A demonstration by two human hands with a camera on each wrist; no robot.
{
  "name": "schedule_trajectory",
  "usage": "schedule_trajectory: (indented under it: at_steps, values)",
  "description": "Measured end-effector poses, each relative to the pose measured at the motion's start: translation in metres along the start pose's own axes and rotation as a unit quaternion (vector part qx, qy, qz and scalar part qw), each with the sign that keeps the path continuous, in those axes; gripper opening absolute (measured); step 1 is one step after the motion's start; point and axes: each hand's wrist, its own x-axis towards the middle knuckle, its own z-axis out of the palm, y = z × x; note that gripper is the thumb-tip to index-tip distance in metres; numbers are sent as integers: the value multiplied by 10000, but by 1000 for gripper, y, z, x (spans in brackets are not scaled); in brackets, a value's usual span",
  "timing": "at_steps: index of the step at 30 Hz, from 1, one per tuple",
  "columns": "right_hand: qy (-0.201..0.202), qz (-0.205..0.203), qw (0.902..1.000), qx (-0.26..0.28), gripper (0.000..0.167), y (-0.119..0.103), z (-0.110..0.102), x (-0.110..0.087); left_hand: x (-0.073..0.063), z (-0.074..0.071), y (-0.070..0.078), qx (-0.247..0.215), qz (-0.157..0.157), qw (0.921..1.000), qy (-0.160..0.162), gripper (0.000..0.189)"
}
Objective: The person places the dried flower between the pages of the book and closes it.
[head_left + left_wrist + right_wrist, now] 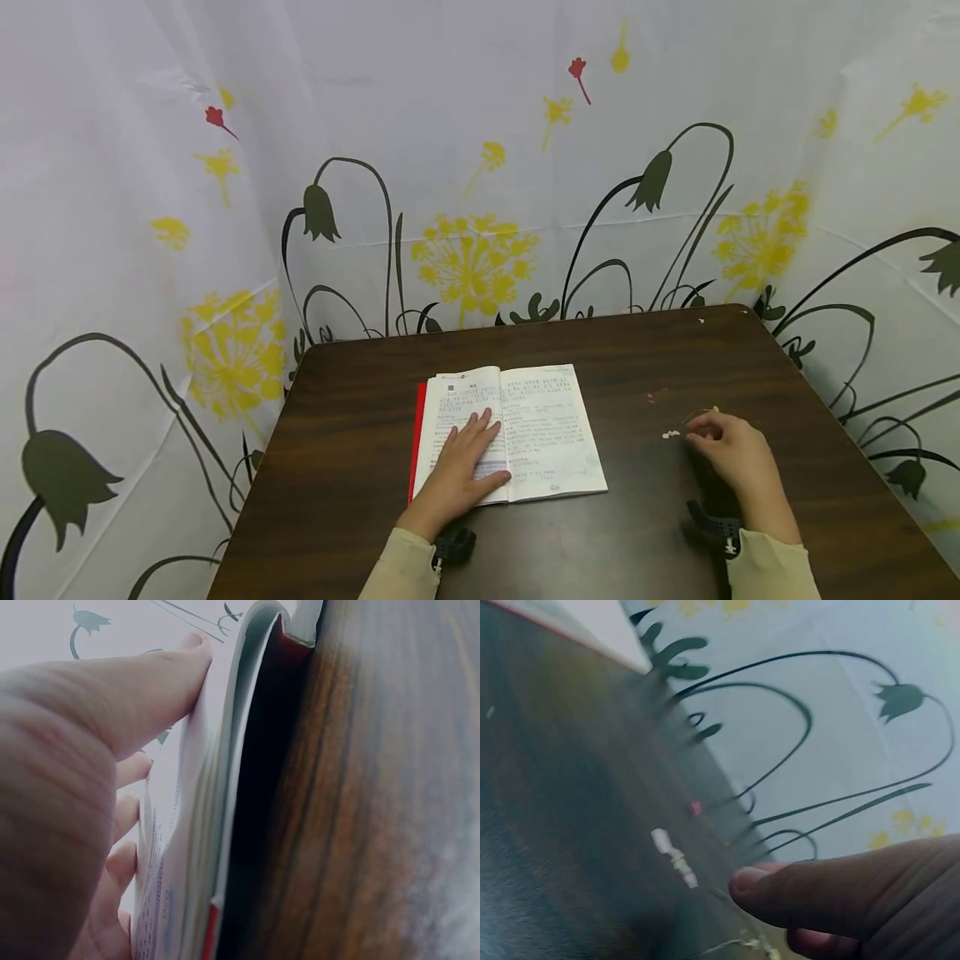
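Observation:
An open book (551, 433) with a red cover edge lies on the table, its pages printed with lines of text. My left hand (463, 467) rests flat on the left page with fingers spread, the thumb reaching to the central fold. In the left wrist view, that thumb lies along the book's pages (202, 817). My right hand (735, 458) is right of the book, thumb and forefinger pinching a thin dried flower stem (763, 937) with small yellowish bits. The fingertips partly hide the stem. Just left of them lie small whitish petals (676, 859).
Small reddish bits (651, 397) lie on the dark wooden table (360, 442) beyond the petals. Pale specks sit near its far right corner. A white curtain (450, 100) printed with flowers hangs behind the table.

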Motion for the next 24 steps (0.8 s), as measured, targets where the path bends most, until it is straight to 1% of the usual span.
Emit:
schedule_trajectory:
  at_steps: [3, 5, 10, 16, 20, 24]
  values:
    - [-140, -10, 9999, 24, 22, 0, 9, 5, 1, -3, 0, 44, -11, 10000, 15, 84]
    - [-142, -32, 9999, 16, 21, -1, 14, 7, 1, -3, -1, 70, -17, 10000, -1, 84]
    - [22, -71, 9999, -121, 18, -3, 20, 9, 0, -2, -1, 33, -42, 10000, -42, 84]
    - [255, -69, 9992, -316, 12, -8, 27, 13, 1, -4, 2, -33, -82, 9999, -61, 84]
    - [269, -16, 9990, -353, 12, -10, 29, 12, 1, -4, 3, -35, -59, 9999, -75, 84]
    - [197, 54, 9993, -298, 14, -9, 31, 12, 0, -3, 2, -36, -76, 9999, -97, 84]
